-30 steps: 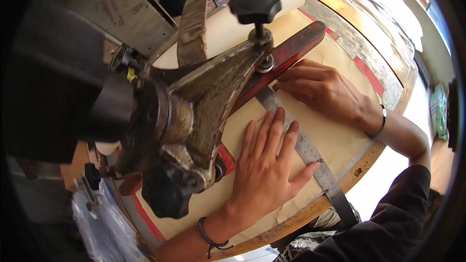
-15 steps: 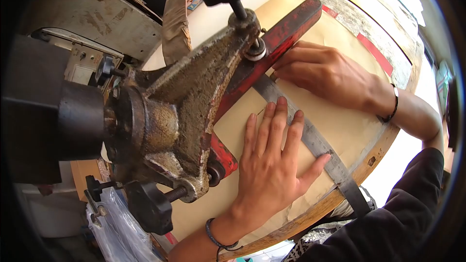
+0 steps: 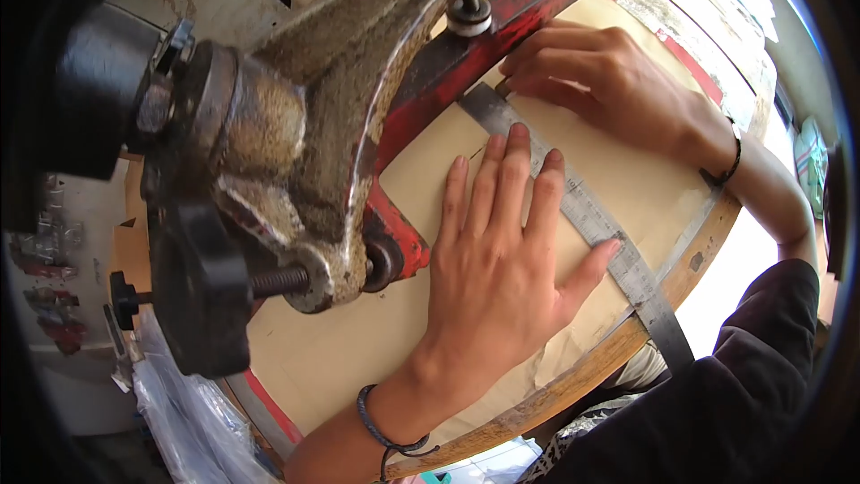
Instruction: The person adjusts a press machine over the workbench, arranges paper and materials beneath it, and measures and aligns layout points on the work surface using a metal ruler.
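Note:
My left hand [image 3: 506, 251] lies flat with its fingers spread, the fingertips and thumb pressing on a metal ruler [image 3: 596, 220]. The ruler runs diagonally across brown paper [image 3: 430, 148] and past the wooden edge. My right hand [image 3: 600, 81] is closed near the ruler's upper end, beside a red bar [image 3: 528, 13]. Its fingertips pinch a small thing, mostly hidden and too small to name. A short dark line shows on the paper just left of my left fingertips.
A heavy metal bracket [image 3: 331, 81] with a black knob [image 3: 202, 291] rises over the paper at left. Clear plastic bags [image 3: 193, 412] hang at the lower left. The table has a wooden edge [image 3: 573, 381], with red strips [image 3: 690, 67] near the paper's border.
The view has shifted, so the bracket looks larger and sits higher. My left hand stays on the ruler; my right hand remains by the ruler's upper end, its fingers slightly shifted.

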Motion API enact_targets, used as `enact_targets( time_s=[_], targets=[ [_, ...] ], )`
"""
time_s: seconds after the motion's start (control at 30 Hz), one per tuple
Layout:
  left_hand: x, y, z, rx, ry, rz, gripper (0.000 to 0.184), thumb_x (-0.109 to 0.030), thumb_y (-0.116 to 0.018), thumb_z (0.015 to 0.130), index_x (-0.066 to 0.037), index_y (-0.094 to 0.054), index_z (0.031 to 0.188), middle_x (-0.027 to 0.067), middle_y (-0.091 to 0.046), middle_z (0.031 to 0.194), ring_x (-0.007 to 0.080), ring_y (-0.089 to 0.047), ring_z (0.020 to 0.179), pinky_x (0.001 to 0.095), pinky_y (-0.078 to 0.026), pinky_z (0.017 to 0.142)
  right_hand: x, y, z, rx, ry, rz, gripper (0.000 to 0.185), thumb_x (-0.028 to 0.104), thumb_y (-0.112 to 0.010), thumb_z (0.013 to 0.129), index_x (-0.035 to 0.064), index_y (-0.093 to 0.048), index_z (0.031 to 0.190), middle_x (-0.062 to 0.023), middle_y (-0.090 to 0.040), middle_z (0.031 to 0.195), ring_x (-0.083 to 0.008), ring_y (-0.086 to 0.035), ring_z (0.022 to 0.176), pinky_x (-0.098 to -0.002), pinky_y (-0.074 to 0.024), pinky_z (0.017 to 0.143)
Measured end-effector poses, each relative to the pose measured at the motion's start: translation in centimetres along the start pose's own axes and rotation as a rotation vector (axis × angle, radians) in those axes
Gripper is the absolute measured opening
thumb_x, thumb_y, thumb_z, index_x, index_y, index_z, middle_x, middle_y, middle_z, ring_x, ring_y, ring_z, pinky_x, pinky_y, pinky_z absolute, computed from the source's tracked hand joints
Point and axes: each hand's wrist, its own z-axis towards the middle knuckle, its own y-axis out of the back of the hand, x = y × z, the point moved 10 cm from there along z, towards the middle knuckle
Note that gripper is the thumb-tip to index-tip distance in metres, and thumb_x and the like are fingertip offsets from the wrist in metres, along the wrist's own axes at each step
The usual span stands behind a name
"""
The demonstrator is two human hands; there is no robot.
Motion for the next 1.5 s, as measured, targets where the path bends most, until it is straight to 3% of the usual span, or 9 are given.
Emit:
enact_targets(
  time_s=[0.47, 0.57, 0.67, 1.5],
  targets=[
    [0.1, 0.4, -0.3, -0.068, -0.026, -0.019, 0.068, -0.045, -0.069, 0.089, 0.008, -0.055, 0.129, 0.0325, -0.051, 0.138, 0.0414, -0.05, 0.131, 0.0539, -0.033, 0.115, 0.6, 0.5, 0.2, -0.058, -0.031, -0.086, 0.01, 0.004, -0.068, 0.09, -0.0017, -0.069, 0.098, -0.0142, -0.07, 0.096, -0.0329, -0.068, 0.089, -0.0395, -0.0542, 0.078],
    [0.1, 0.3, -0.2, -0.064, -0.023, -0.021, 0.067, -0.045, -0.069, 0.088, 0.007, -0.056, 0.129, 0.0322, -0.051, 0.137, 0.0412, -0.049, 0.132, 0.0539, -0.033, 0.115, 0.6, 0.5, 0.0, -0.075, 0.002, -0.105, 0.009, 0.003, -0.067, 0.089, -0.0016, -0.069, 0.097, -0.014, -0.07, 0.096, -0.0326, -0.068, 0.089, -0.0394, -0.0544, 0.078],
    [0.1, 0.2, -0.2, -0.049, -0.019, -0.019, 0.066, -0.044, -0.07, 0.088, 0.007, -0.056, 0.128, 0.0314, -0.051, 0.136, 0.0408, -0.049, 0.132, 0.0536, -0.034, 0.114, 0.4, 0.1, 0.1, 0.009, -0.043, -0.127, 0.011, 0.001, -0.07, 0.087, -0.0017, -0.07, 0.098, -0.013, -0.072, 0.106, -0.0313, -0.07, 0.098, -0.0392, -0.0568, 0.085],
    [0.0, 0.4, -0.4, -0.12, -0.046, -0.023, 0.062, -0.041, -0.074, 0.085, 0.006, -0.057, 0.122, 0.0273, -0.055, 0.127, 0.0406, -0.052, 0.126, 0.0534, -0.037, 0.111, 0.8, 0.1, -0.2, -0.013, -0.054, -0.225, 0.013, 0.003, -0.07, 0.088, 0.0004, -0.073, 0.101, -0.0111, -0.072, 0.107, -0.0293, -0.07, 0.099, -0.0384, -0.0566, 0.088]
  ],
)
